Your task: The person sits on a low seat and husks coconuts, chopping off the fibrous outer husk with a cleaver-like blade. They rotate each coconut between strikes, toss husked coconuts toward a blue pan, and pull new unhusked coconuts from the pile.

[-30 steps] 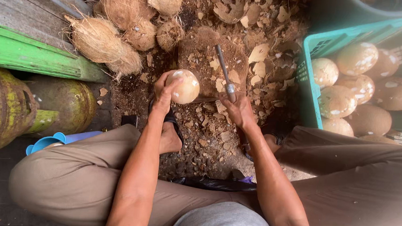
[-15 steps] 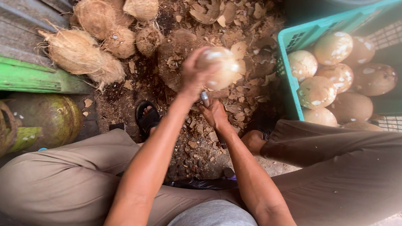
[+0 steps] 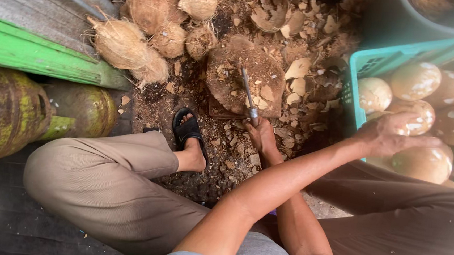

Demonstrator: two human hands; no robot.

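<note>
A seated person's left hand [image 3: 383, 136] reaches across the body, fingers spread loosely over the peeled coconuts [image 3: 425, 112] in a green plastic crate [image 3: 367, 63]. The right hand [image 3: 261, 136] grips a knife [image 3: 248, 94], fingers closed on its handle, blade resting on a wooden chopping block [image 3: 243, 81] amid husk scraps. Unhusked coconuts [image 3: 149, 26] lie beyond.

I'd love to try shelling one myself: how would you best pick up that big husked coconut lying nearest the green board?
Grip the husked coconut around its fat middle, coming down from above with fingers spread. It lies on its side, long axis roughly across the picture, and its fibres stick out loosely at both ends, so the ends would likely slip or tear. The green board blocks its lower side, and other coconuts crowd its right.
</note>
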